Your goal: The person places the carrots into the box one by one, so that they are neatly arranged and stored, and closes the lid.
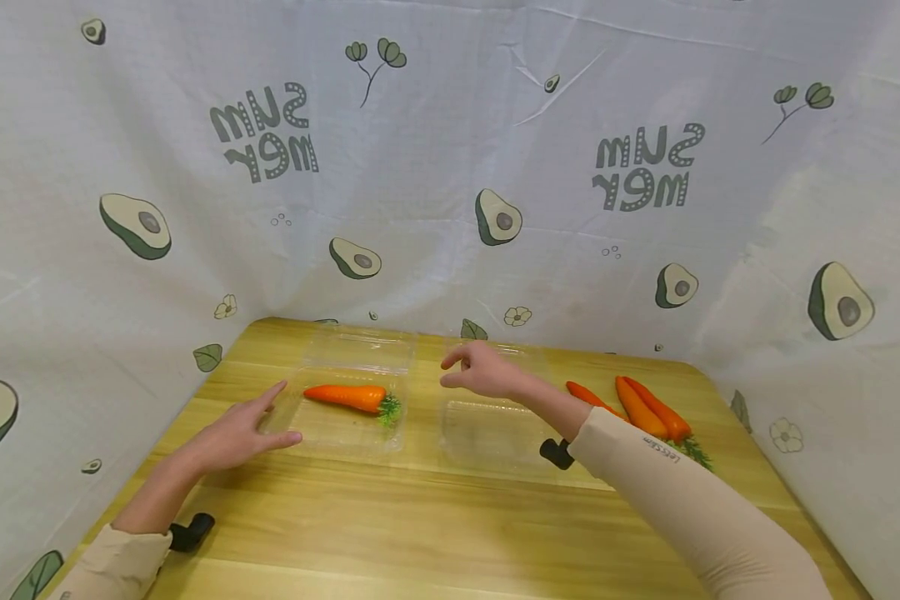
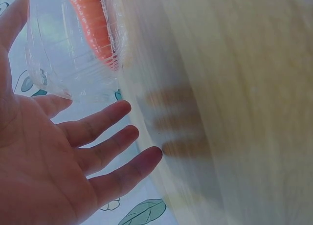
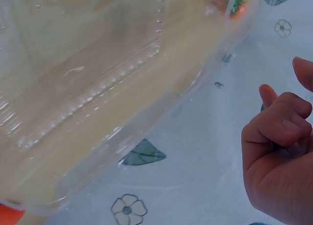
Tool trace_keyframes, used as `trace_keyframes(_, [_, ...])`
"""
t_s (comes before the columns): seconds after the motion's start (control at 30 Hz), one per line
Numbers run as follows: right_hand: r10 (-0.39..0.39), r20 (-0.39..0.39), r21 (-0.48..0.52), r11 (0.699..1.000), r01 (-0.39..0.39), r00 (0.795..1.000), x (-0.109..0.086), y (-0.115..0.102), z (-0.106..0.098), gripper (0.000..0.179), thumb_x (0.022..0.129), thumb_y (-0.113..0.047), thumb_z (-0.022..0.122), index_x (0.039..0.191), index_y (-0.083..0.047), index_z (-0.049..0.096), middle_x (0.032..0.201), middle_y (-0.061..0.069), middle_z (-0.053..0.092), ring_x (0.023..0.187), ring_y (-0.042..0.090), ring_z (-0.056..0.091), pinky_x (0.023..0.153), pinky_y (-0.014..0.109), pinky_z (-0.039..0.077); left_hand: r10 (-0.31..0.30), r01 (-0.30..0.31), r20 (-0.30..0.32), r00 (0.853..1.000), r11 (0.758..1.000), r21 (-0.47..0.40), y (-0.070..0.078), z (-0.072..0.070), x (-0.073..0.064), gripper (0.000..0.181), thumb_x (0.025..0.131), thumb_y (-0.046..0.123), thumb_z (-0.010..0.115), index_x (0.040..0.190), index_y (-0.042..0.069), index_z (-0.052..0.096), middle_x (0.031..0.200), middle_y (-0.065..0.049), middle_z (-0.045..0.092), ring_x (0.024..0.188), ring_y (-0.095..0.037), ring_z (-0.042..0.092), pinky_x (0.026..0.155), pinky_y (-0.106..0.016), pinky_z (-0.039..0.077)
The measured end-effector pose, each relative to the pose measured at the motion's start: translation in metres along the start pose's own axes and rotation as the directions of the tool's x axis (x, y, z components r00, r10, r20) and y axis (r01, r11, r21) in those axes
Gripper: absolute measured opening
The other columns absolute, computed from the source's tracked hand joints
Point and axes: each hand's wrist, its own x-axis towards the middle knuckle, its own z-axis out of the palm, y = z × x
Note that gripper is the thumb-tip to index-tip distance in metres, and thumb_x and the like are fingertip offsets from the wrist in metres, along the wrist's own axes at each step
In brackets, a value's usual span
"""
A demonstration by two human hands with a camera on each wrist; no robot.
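An orange carrot (image 1: 345,396) with a green leafy tuft lies in a clear plastic clamshell box (image 1: 307,433), whose lid is folded back. Beside that box's left edge my left hand (image 1: 232,433) has its fingers spread and grips nothing. In the left wrist view a fingertip (image 2: 61,103) meets the clear plastic's outline; whether it touches, I cannot tell. Over a second open clamshell box (image 1: 487,433) my right hand (image 1: 483,371) hovers. Its thumb and index finger are apart, the other fingers curled, and nothing shows between them.
On the table's right side lie several carrots (image 1: 641,412), partly hidden behind my right sleeve (image 1: 667,475). The wooden table (image 1: 390,533) stretches in front of both boxes. A white cloth (image 1: 435,150) printed with avocados hangs behind and at the sides.
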Motion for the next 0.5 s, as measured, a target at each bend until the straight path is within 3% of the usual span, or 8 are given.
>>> trace_keyframes(0.23, [0.074, -0.018, 0.072, 0.995, -0.072, 0.997, -0.028, 0.017, -0.015, 0.038, 0.095, -0.025, 0.068, 0.128, -0.005, 0.068, 0.057, -0.006, 0.028, 0.053, 0.012, 0.026, 0.055, 0.028, 0.030, 0.003, -0.003, 0.001, 1.000, 1.000, -0.007, -0.003, 0.000, 0.001, 0.100, 0.093, 0.052, 0.067, 0.161, 0.001, 0.014, 0.148, -0.038, 0.041, 0.134, -0.053, 0.046, 0.103, -0.068, 0.040])
trace_keyframes(0.5, [0.146, -0.059, 0.207, 0.969, -0.131, 0.987, -0.051, 0.043, -0.024, 0.037, 0.097, -0.022, 0.067, 0.128, -0.002, 0.067, 0.061, -0.003, 0.028, 0.054, 0.014, 0.024, 0.057, 0.031, 0.030, 0.012, -0.012, -0.005, 1.000, 1.000, -0.009, -0.005, 0.001, 0.002, 0.099, 0.094, 0.051, 0.066, 0.161, 0.000, 0.014, 0.149, -0.038, 0.040, 0.133, -0.053, 0.046, 0.103, -0.068, 0.040])
